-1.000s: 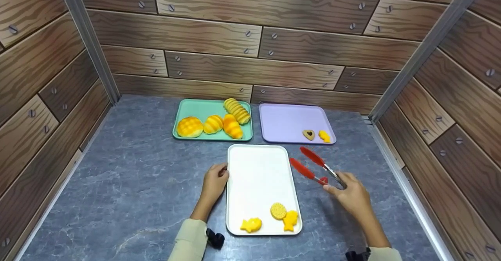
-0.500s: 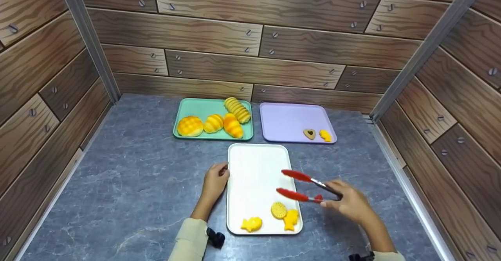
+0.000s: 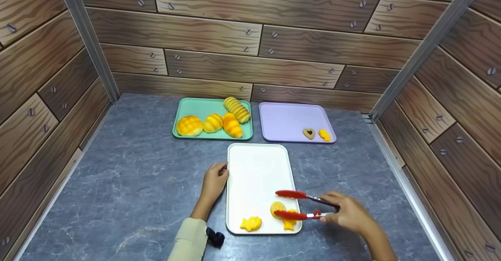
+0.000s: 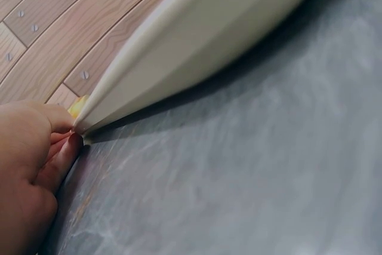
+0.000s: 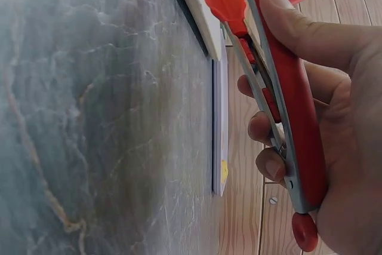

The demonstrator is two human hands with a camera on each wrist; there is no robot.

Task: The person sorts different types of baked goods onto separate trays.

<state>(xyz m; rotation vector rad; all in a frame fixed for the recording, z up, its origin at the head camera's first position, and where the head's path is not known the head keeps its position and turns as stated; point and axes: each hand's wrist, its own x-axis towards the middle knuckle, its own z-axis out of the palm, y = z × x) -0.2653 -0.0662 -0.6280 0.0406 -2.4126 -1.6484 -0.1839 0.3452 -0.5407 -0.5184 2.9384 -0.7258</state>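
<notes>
My right hand (image 3: 350, 213) grips red-tipped tongs (image 3: 291, 215), their jaws spread over the lower right of the white tray (image 3: 256, 175). One tip covers part of a round yellow biscuit (image 3: 276, 207) and a fish-shaped yellow piece (image 3: 289, 225); whether it touches them I cannot tell. Another fish-shaped yellow piece (image 3: 251, 224) lies at the tray's lower left. At the tray's left edge, my left hand (image 3: 213, 182) pinches the rim, as the left wrist view shows with the fingers (image 4: 62, 162). In the right wrist view, fingers and thumb wrap the tongs' red handle (image 5: 292, 106).
Behind the white tray, a green tray (image 3: 199, 105) bears several bread rolls (image 3: 190, 126). Beside it, a lilac tray (image 3: 291, 116) holds a heart-shaped biscuit (image 3: 309, 133) and a small yellow piece (image 3: 324, 135). Wood-patterned walls (image 3: 219, 65) enclose the grey tabletop (image 3: 148, 175).
My right hand has brought the open tongs from beside the tray's upper right, toward me and leftward, over the round biscuit. My left hand has stayed at the tray's edge.
</notes>
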